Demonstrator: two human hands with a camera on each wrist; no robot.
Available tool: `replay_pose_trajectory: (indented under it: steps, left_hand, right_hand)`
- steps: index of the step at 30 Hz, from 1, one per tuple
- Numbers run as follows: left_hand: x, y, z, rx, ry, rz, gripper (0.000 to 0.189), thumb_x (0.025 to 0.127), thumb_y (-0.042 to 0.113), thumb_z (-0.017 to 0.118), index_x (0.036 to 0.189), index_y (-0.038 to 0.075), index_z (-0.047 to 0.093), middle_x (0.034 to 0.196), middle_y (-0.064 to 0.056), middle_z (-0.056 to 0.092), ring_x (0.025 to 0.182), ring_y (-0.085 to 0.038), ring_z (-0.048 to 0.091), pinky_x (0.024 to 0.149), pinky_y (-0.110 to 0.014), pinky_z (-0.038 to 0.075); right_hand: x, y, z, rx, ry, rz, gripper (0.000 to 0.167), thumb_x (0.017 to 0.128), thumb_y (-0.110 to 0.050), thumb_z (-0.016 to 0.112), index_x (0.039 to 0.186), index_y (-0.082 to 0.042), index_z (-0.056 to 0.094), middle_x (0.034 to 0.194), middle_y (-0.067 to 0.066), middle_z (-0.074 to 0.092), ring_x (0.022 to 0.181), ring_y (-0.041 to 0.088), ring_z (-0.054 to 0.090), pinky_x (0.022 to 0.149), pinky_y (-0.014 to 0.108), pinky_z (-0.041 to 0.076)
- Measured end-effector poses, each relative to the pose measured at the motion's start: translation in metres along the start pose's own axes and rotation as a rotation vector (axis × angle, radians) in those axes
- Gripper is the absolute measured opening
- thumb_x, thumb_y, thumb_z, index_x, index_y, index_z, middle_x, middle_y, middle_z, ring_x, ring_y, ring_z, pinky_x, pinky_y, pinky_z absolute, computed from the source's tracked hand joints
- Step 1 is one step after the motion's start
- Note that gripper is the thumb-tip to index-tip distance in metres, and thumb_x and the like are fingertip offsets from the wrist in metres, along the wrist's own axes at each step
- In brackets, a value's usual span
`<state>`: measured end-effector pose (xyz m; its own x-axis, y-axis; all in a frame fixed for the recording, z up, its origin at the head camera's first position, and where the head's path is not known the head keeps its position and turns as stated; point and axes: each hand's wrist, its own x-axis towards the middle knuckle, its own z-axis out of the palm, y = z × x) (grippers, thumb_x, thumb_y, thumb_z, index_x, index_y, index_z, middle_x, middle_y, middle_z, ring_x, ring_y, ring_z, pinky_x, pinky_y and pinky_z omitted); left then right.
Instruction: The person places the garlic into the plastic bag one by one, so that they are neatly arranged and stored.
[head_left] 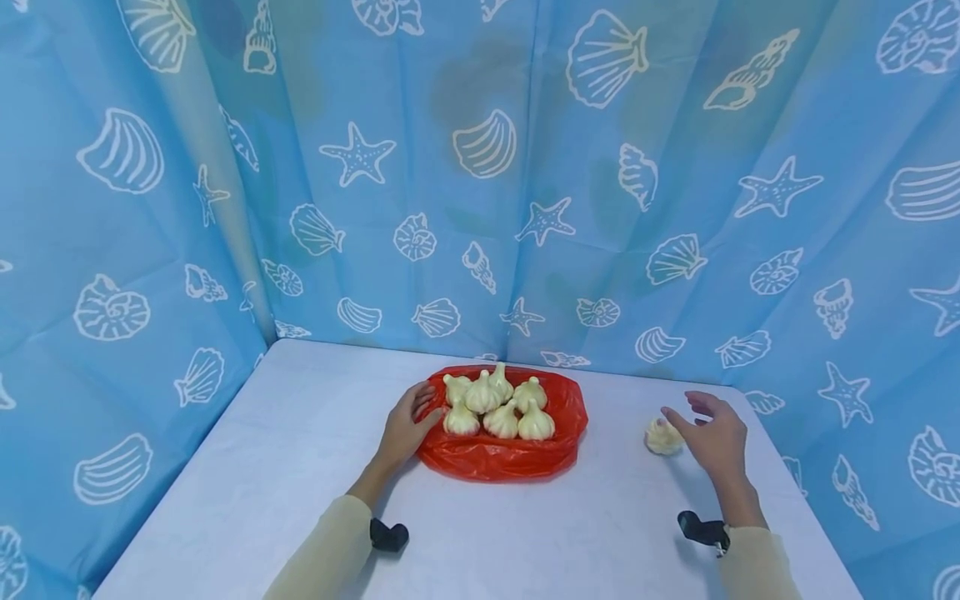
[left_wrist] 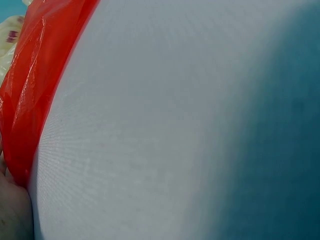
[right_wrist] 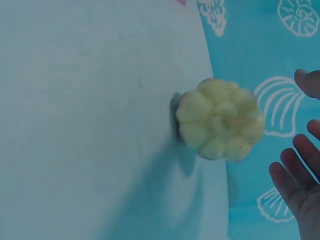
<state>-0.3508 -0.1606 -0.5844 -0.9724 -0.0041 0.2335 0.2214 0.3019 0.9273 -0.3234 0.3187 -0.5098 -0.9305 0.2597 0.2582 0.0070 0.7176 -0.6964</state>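
A red plastic bag (head_left: 495, 458) lies on the table with its mouth rolled open, and several garlic bulbs (head_left: 482, 394) sit inside. My left hand (head_left: 401, 425) holds the bag's left edge, thumb over the rim; in the left wrist view only part of that hand shows beside the red plastic. A single garlic bulb (head_left: 663, 437) lies on the table to the right of the bag. My right hand (head_left: 716, 433) is close beside it, thumb and fingers spread apart. In the right wrist view a gap shows between the bulb (right_wrist: 220, 120) and the fingers (right_wrist: 295, 172).
A white tabletop (head_left: 600, 517) lies under everything. Blue curtains (head_left: 480, 208) with white shell prints hang behind the table and along its sides. Dark wrist cameras are strapped to both forearms.
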Motion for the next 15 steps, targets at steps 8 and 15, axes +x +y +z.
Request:
replay_pose_trajectory:
  steps: [8, 15]
  left_hand:
    - [0.0, -0.001, 0.001, 0.024, 0.003, 0.0, 0.061, 0.091, 0.024, 0.07, 0.144, 0.013, 0.043, 0.137, -0.004, 0.054, 0.128, -0.021, 0.051, 0.103, -0.038, 0.044]
    - [0.0, 0.0, 0.002, 0.018, 0.006, -0.008, 0.061, 0.09, 0.023, 0.071, 0.144, 0.014, 0.043, 0.137, -0.003, 0.054, 0.127, -0.021, 0.051, 0.102, -0.039, 0.045]
  right_hand:
    - [-0.006, 0.015, 0.007, -0.004, -0.043, 0.075, 0.065, 0.09, -0.044, 0.068, 0.135, -0.001, 0.051, 0.137, 0.025, 0.049, 0.125, 0.043, 0.047, 0.096, 0.056, 0.046]
    - [-0.01, 0.023, 0.016, 0.007, -0.067, 0.118, 0.07, 0.089, -0.053, 0.065, 0.135, -0.002, 0.052, 0.137, 0.027, 0.048, 0.122, 0.045, 0.048, 0.093, 0.056, 0.048]
